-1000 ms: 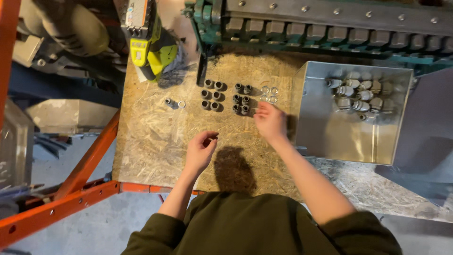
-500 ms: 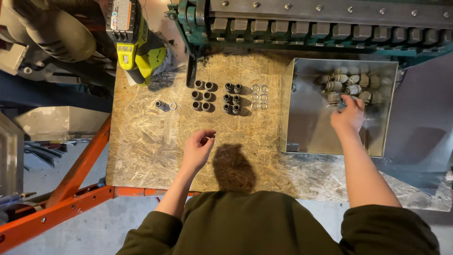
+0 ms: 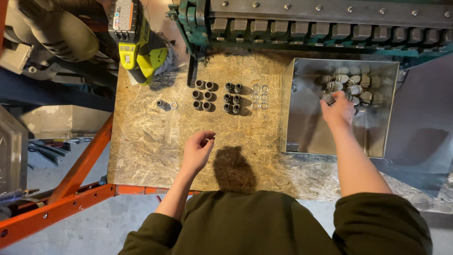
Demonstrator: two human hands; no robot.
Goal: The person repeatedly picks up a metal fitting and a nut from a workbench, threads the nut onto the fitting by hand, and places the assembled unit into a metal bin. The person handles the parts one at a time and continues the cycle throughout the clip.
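My right hand [image 3: 339, 111] reaches into a shiny metal tray [image 3: 309, 130] on the right, with its fingertips on a pile of grey fittings [image 3: 353, 84] at the tray's far end. Whether the fingers grip one is hidden. My left hand [image 3: 198, 148] hovers over the chipboard top [image 3: 151, 141] with its fingers loosely curled and nothing visible in them. Beyond it lie neat groups of small parts: black sleeves [image 3: 203, 94], black fittings [image 3: 232, 98] and metal rings [image 3: 259, 97]. A single dark piece with a ring [image 3: 166, 104] lies to their left.
A yellow-green cordless drill [image 3: 139, 45] lies at the board's far left corner. A green machine with a row of grey blocks [image 3: 306, 26] runs along the back. An orange steel frame [image 3: 80, 170] borders the board on the left and the near side.
My right hand has moved from the parts on the board rightwards into the tray and on to the pile of fittings. My left hand has stayed in about the same spot.
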